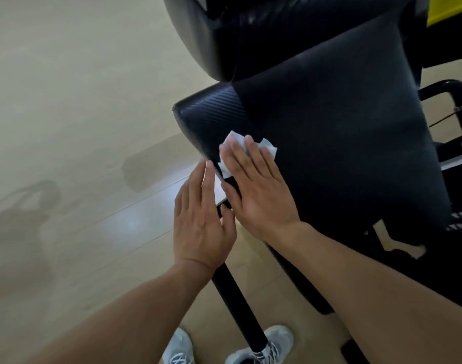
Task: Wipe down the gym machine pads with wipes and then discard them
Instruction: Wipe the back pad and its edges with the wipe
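Note:
A black padded seat point(342, 132) of a gym machine fills the right half of the view, with a second black pad point(224, 30) above it. A crumpled white wipe point(268, 147) lies on the seat's near left part. My right hand point(258, 187) presses flat on the wipe with straight fingers, covering most of it. My left hand point(201, 219) is flat with straight fingers just left of the right hand, at the seat's left edge, holding nothing.
A black metal leg point(237, 308) of the machine runs down between my shoes point(261, 345). Black frame tubes point(450, 93) stand at the right, with a yellow part point(450, 9) at the top right. Pale wooden floor point(80, 127) lies to the left.

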Demonstrator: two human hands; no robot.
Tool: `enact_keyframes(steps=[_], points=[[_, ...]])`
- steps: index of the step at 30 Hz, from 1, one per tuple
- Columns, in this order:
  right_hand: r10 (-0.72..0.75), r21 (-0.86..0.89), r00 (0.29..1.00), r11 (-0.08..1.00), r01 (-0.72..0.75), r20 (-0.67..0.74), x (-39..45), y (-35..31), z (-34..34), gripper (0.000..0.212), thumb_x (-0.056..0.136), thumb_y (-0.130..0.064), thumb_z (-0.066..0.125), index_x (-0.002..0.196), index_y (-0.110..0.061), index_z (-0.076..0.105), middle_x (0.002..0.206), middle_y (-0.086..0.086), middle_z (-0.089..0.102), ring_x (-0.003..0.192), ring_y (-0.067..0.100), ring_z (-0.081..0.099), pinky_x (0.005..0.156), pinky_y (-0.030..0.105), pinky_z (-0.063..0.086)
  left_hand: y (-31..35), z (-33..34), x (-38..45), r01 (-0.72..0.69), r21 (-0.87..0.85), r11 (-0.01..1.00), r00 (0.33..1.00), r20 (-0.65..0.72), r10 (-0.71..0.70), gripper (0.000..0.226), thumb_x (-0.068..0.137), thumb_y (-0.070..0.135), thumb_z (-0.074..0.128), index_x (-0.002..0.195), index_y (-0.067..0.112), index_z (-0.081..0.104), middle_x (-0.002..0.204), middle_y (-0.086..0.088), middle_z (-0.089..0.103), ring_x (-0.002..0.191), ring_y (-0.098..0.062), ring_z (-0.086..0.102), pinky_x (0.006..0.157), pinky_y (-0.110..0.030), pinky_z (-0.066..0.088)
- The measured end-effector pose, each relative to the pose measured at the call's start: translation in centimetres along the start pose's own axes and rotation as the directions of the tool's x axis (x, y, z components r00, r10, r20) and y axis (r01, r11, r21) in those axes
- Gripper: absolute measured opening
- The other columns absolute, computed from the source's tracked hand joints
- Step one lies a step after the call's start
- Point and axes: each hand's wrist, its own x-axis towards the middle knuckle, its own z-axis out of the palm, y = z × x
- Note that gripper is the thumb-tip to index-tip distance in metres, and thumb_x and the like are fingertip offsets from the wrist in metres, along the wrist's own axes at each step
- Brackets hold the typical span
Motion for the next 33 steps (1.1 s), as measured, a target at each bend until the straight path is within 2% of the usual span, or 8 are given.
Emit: enact_keyframes(steps=[5,9,13,17,25,26,30,33], points=[[0.201,0.035,0.979,0.979,-0.200,-0.028,-5.7,-1.7,1.3,0.060,0.112,-0.041,0.024,0.164,-0.013,0.014,0.173,0.006,0.008,0.159,0.025,0.005,0.128,0.049,0.015,-0.2,-0.1,0.0,-0.359,0.211,0.909,0.932,0.131,0.338,0.070,0.095,0.020,0.043,0.161,0.011,0.020,0.168,-0.012,0.020,0.157,-0.027,0.013,0.126,-0.052,0.016],[0.455,0.181,0.891,0.875,-0.448,0.005,-12.0,-4.0,2.2,0.061,0.111,-0.045,0.021,0.165,-0.019,0.012,0.173,-0.001,0.003,0.160,0.022,0.001,0.129,0.045,0.007,-0.7,-0.1,0.3,-0.519,0.319,0.793,0.852,0.270,0.449,0.080,0.087,0.019,0.049,0.162,0.014,0.020,0.170,-0.010,0.012,0.158,-0.029,0.002,0.127,-0.054,0.006],[0.716,0.342,0.696,0.640,-0.688,0.060,-17.2,-6.0,3.0,0.059,0.106,-0.035,0.021,0.164,-0.026,0.008,0.172,-0.012,-0.003,0.159,0.015,-0.004,0.129,0.043,0.003,-0.6,-0.1,0.5,-0.618,0.340,0.709,0.783,0.345,0.517,0.083,0.086,0.014,0.054,0.162,0.017,0.020,0.170,-0.009,0.016,0.158,-0.031,0.002,0.126,-0.056,0.004],[0.884,0.391,0.453,0.379,-0.839,0.115,-20.2,-6.3,3.0,0.062,0.103,-0.046,0.007,0.160,-0.024,0.002,0.170,-0.010,-0.006,0.156,0.005,-0.013,0.130,0.041,0.001,-0.5,-0.2,0.8,-0.704,0.345,0.620,0.708,0.411,0.575,0.082,0.087,0.011,0.050,0.162,0.015,0.020,0.170,-0.012,0.014,0.158,-0.032,-0.001,0.126,-0.058,0.005],[0.971,0.494,-0.032,-0.148,-0.857,0.236,-14.4,-1.8,2.0,0.060,0.111,-0.031,0.023,0.162,-0.020,-0.006,0.171,-0.003,-0.012,0.156,0.016,-0.019,0.126,0.036,-0.014,-0.1,0.1,0.9,-0.725,0.346,0.596,0.685,0.456,0.568,0.084,0.085,0.011,0.057,0.161,0.019,0.023,0.169,-0.011,0.014,0.158,-0.030,0.000,0.125,-0.059,0.007],[0.974,0.502,0.017,-0.102,-0.859,0.227,-13.4,-2.2,1.9,0.060,0.110,-0.033,0.022,0.162,-0.021,-0.006,0.171,-0.003,-0.013,0.156,0.016,-0.020,0.126,0.035,-0.015,-0.2,0.1,0.9,-0.724,0.349,0.594,0.686,0.456,0.568,0.084,0.085,0.012,0.058,0.161,0.018,0.024,0.169,-0.011,0.015,0.158,-0.030,0.000,0.125,-0.059,0.008],[0.785,0.441,0.614,0.524,-0.728,0.082,-12.2,-7.4,1.7,0.059,0.108,-0.048,0.004,0.162,-0.030,-0.008,0.170,-0.010,-0.017,0.155,0.011,-0.023,0.126,0.031,-0.015,0.1,0.1,0.8,-0.727,0.338,0.598,0.683,0.449,0.576,0.085,0.080,0.009,0.062,0.159,0.016,0.030,0.168,-0.013,0.019,0.158,-0.031,0.006,0.124,-0.060,0.012],[0.704,0.338,0.694,0.622,-0.706,0.153,-12.9,-6.6,1.8,0.057,0.108,-0.051,-0.001,0.160,-0.033,-0.019,0.167,-0.013,-0.027,0.154,0.011,-0.027,0.126,0.036,-0.012,0.6,-0.2,0.8,-0.716,0.332,0.615,0.694,0.441,0.570,0.081,0.076,0.008,0.067,0.153,0.013,0.042,0.164,-0.015,0.031,0.156,-0.032,0.017,0.124,-0.060,0.015]])
